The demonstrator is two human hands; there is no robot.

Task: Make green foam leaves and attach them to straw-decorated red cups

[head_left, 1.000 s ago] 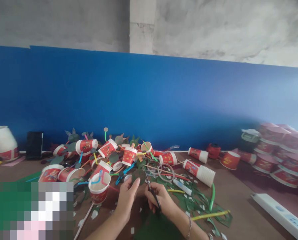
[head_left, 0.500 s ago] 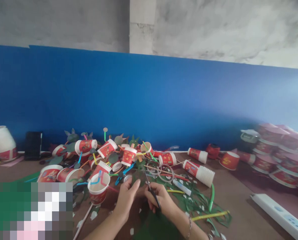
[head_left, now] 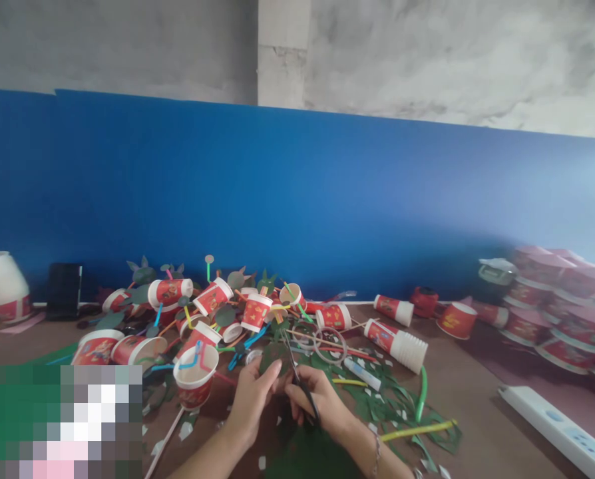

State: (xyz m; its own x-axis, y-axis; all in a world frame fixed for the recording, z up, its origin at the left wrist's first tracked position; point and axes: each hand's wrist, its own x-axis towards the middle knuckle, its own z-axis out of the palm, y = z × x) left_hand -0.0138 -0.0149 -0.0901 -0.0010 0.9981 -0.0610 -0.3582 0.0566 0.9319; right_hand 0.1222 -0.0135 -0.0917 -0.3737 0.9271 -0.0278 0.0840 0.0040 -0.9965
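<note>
My right hand is closed round the black handles of a pair of scissors, whose blades point away from me. In my left hand, a piece of dark green paper is pinched between thumb and fingers, with the blades at its right side. A larger dark green sheet lies below my hands. Left of my left hand stands a red and white paper cup with bent straws in it. Green paper scraps and a glue stick lie right of my right hand.
Tumbled paper cups with straws heap against the blue wall panel. A cup stack lies at right, near a clear tape ring. A white power strip and piled red bowls fill the right side.
The scissor blades have spread slightly apart and the fingers of my right hand have shifted on the handles. My left hand stays nearly in place with the green paper.
</note>
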